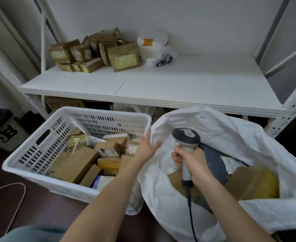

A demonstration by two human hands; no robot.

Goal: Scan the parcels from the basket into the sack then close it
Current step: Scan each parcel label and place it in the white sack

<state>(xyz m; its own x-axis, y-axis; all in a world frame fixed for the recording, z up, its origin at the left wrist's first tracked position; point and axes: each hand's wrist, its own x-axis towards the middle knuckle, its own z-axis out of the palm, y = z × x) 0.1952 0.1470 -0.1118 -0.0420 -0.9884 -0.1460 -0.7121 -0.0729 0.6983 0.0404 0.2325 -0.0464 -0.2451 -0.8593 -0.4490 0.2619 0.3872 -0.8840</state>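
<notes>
**Mid-task: basket far from empty, sack open**

Basket [100,111] sits on the floor in front of the shelf [178,81], touching the sack [213,130] on its right side. Lots of parcels [79,163] are in the basket, piled across its bottom up to the far wall, so most scanning is left. A few boxes [253,182] lie inside the sack, so some are done. Sack mouth is wide open; closing not started.

Left grip [147,147] pinches the sack's rim at the basket's far right corner and holds no parcel. Right grip [194,161] is wrapped round the scanner [186,137] handle, with the scanner over the sack mouth. Likely next: pick another parcel.
</notes>
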